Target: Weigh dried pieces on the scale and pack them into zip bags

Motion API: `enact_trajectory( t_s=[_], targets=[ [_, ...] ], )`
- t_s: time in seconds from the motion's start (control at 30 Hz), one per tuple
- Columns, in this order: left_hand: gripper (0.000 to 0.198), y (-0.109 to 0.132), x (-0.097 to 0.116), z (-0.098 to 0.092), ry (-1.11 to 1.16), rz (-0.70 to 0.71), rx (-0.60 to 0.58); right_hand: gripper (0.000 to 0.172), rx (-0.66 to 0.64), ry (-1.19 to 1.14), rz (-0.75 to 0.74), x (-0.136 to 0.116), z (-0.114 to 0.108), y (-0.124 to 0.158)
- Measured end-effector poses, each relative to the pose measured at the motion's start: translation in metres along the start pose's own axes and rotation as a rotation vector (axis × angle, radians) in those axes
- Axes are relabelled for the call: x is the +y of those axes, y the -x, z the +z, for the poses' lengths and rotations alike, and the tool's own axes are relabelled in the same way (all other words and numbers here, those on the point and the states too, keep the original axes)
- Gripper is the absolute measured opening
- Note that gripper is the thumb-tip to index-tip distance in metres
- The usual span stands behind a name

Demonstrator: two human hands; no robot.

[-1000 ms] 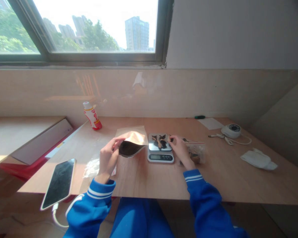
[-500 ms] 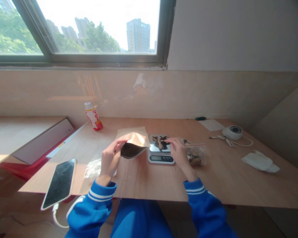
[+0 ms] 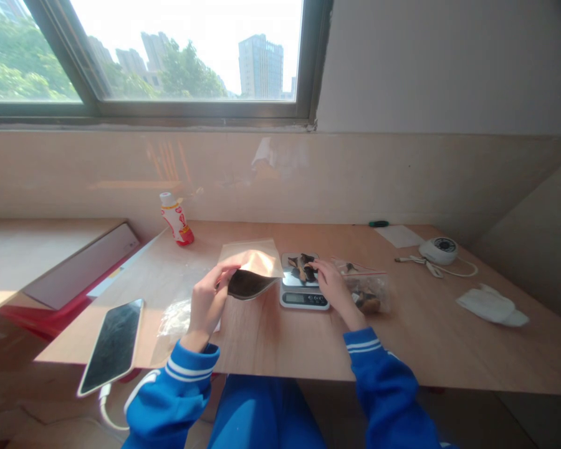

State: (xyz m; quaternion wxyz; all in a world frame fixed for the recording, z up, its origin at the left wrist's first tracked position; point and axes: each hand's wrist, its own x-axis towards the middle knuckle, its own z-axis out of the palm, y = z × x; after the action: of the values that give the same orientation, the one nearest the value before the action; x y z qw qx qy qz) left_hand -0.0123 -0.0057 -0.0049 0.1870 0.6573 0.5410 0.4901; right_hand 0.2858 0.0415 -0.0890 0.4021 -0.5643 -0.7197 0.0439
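My left hand (image 3: 208, 299) grips the edge of a foil-lined kraft pouch (image 3: 250, 269), holding its mouth open above the wooden desk (image 3: 262, 349). The pouch's inside looks dark. To its right stands a digital kitchen scale (image 3: 303, 298), with several dark dried pieces (image 3: 302, 268) on its metal platform. My right hand (image 3: 335, 290) is at the scale's right edge, its fingertips beside those pieces. Whether it holds one is hidden. Just right of that hand lies a clear zip bag (image 3: 367, 293) with more dried pieces inside.
A phone (image 3: 112, 346) on a charging cable lies at the desk's near left, with a crumpled clear plastic bag (image 3: 175, 318) beside it. A drink bottle (image 3: 176, 219) stands at the back. A white round device (image 3: 438, 249) and a white cloth (image 3: 492, 305) are on the right.
My right hand has shifted slightly at the scale's right edge. My left hand and the pouch have barely moved.
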Motion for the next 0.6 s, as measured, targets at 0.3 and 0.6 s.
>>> enact_trajectory(
  t_s=[0.3,0.6],
  targets=[
    [0.021,0.001,-0.001,0.001,0.004,0.013,0.0,0.038,0.074,-0.031,0.027,-0.016,-0.015,0.003],
    [0.024,0.005,-0.001,0.012,-0.007,0.054,-0.001,0.04,-0.307,-0.393,-0.248,-0.156,0.001,0.017]
  ],
)
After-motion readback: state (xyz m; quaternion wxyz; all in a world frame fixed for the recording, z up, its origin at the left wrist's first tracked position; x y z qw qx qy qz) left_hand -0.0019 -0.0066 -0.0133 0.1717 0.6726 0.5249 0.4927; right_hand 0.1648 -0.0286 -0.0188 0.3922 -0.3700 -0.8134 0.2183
